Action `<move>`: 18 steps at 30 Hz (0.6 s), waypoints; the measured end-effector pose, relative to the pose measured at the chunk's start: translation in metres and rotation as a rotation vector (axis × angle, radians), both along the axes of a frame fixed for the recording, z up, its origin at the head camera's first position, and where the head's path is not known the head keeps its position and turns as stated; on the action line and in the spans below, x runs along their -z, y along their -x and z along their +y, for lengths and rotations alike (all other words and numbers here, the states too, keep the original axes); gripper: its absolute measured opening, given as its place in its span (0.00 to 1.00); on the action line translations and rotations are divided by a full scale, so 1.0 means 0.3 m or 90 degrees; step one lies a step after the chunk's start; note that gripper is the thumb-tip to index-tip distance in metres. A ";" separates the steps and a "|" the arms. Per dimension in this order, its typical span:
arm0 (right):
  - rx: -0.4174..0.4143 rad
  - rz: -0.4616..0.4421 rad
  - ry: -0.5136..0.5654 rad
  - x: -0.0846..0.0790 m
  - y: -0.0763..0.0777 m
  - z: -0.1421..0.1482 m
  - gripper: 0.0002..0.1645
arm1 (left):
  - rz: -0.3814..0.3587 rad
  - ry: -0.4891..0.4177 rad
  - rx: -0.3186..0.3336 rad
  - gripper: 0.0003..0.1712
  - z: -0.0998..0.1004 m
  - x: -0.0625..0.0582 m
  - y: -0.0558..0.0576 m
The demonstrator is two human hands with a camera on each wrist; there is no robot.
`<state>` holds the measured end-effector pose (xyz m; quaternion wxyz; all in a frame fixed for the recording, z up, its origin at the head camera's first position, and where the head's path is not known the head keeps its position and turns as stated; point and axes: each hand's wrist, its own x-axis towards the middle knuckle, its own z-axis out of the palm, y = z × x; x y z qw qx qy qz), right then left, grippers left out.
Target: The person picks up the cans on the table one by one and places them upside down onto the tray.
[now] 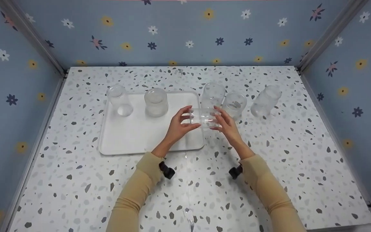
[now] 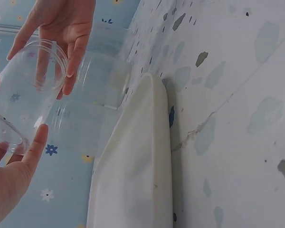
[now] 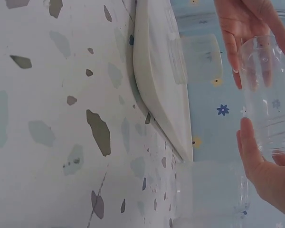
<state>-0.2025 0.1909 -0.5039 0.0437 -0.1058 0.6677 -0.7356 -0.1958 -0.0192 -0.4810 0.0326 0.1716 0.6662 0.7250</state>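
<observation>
Above the right edge of the white tray (image 1: 147, 135), a clear jar (image 1: 201, 118) lies sideways in the air between both hands. My left hand (image 1: 178, 125) grips its left end, thumb on the near side and fingers on the far side. The other end is held by my right hand (image 1: 227, 125), also with thumb and fingers around it. In the left wrist view, the transparent jar (image 2: 31, 90) has a round rim near the right hand (image 2: 66, 28). The right wrist view shows the same jar (image 3: 266, 95) with the left hand (image 3: 247, 23) beyond it.
On the tray stand a tall clear jar (image 1: 120, 101) at the left and a wider, cloudier jar (image 1: 156, 102). Right of the tray are a tall jar (image 1: 213, 91), a shorter jar (image 1: 235, 104) and a bottle-like jar (image 1: 266, 101). Flowered walls (image 1: 185, 32) enclose the speckled table (image 1: 285, 180).
</observation>
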 end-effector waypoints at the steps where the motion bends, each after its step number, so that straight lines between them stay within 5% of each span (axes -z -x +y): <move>1: -0.001 -0.007 -0.009 -0.005 0.001 0.000 0.31 | -0.002 0.005 -0.005 0.38 -0.002 -0.002 -0.001; 3: 0.002 -0.021 -0.035 -0.049 -0.013 -0.007 0.29 | -0.007 0.017 -0.016 0.38 -0.007 -0.010 -0.004; 10: 0.052 -0.025 -0.112 -0.139 -0.015 0.005 0.23 | 0.001 0.071 -0.066 0.39 -0.017 0.063 0.040; 18: 0.105 0.018 -0.190 -0.176 0.016 0.053 0.22 | 0.001 0.168 -0.126 0.40 -0.034 0.040 0.049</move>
